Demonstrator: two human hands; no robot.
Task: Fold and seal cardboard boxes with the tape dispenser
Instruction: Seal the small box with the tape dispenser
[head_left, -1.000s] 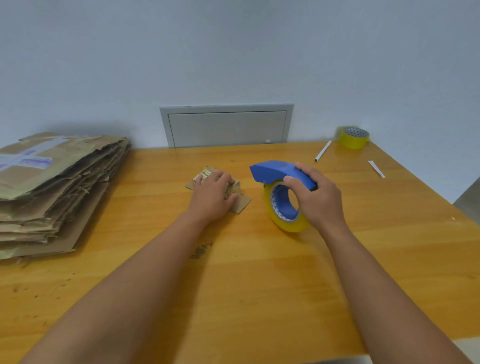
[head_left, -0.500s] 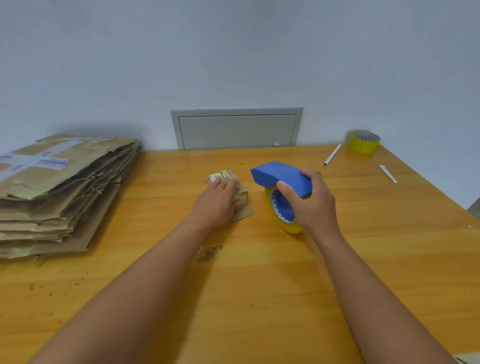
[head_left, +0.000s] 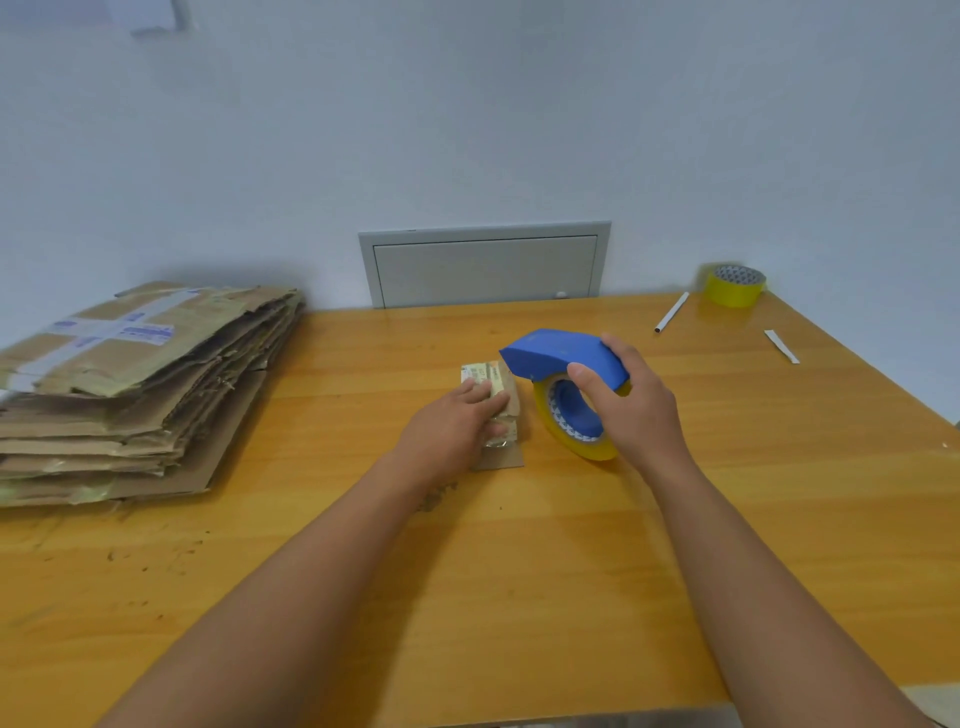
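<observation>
Head view, the only one: left hand (head_left: 457, 426) lies palm down on a small cardboard box (head_left: 498, 395) near the middle of the wooden table (head_left: 727, 519), fingers laid over its top and curling at its right edge, pressing it flat to the surface. Right hand (head_left: 631, 410) is wrapped around the blue tape dispenser (head_left: 563, 356), thumb across the handle, the yellow roll standing on edge on the table. The box sits directly left of the dispenser, almost touching its blue nose, which points left and slightly away toward the box's far end. The box's long axis runs away from the person, so tape would probably be drawn along it toward the body. A stack of flattened cartons (head_left: 135, 384) waits far left, well apart
</observation>
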